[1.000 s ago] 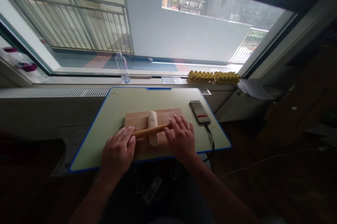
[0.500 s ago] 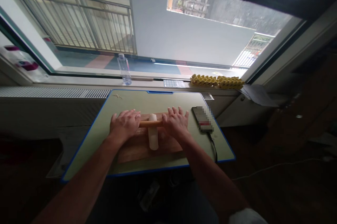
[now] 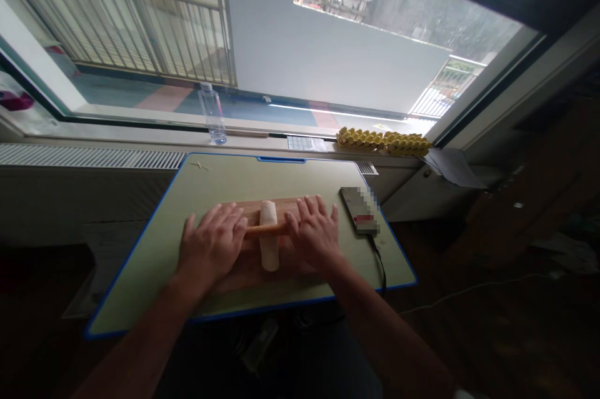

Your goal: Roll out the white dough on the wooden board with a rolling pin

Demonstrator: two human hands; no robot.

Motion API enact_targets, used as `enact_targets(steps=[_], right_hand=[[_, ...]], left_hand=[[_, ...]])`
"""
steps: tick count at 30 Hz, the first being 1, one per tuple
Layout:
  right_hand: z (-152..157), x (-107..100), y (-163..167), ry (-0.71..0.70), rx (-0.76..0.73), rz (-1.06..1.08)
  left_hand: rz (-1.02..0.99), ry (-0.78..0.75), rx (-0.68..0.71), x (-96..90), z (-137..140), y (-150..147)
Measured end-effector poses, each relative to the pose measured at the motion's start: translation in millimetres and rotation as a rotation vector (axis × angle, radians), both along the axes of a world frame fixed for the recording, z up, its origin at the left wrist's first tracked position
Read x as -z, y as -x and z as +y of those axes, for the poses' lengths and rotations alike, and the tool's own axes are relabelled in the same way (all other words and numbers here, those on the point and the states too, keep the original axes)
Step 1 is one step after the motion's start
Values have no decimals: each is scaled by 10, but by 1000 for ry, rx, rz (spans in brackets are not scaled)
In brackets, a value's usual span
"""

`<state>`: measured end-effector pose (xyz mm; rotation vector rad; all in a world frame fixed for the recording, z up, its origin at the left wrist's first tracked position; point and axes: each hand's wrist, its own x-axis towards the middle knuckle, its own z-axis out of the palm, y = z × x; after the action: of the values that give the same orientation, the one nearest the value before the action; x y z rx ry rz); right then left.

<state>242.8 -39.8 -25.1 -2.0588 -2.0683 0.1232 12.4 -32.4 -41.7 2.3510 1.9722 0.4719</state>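
A wooden rolling pin lies crosswise over a long strip of pale dough. My left hand rests on the pin's left end, thumb against it. On the right end lies my right hand, its fingers stretched forward over the pin. Both palms hide the pin's ends. Under the dough is a reddish-brown wooden board, partly covered by my hands and forearms. The dough runs away from me, showing on both sides of the pin.
The board sits on a pale green table with a blue rim. A phone with a cable lies at its right. Thin scraps lie at the far left corner. A plastic bottle and yellow egg trays stand on the windowsill.
The rolling pin and both hands have moved a little toward me along the dough, so more of its far end shows. The view has shifted slightly.
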Motion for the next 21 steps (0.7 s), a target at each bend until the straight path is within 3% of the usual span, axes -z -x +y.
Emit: enact_targets(steps=[3, 6, 8, 13, 15, 17, 21], right_hand=[[452, -102, 13, 109, 31, 17], [605, -131, 3, 161, 42, 27], [477, -97, -13, 148, 37, 30], [-168, 38, -46, 40, -17, 16], [-251, 64, -42, 13, -24, 21], [-132, 60, -30, 6, -24, 11], [447, -36, -23, 102, -13, 20]], left_hand=[[31, 92, -23, -163, 479, -45], [51, 185, -15, -243, 678, -55], [61, 170, -4, -208, 564, -49], [-5, 13, 4, 17, -129, -28], [-12, -8, 2, 51, -241, -29], [5, 18, -2, 21, -143, -44], [54, 131, -24, -153, 445, -99]])
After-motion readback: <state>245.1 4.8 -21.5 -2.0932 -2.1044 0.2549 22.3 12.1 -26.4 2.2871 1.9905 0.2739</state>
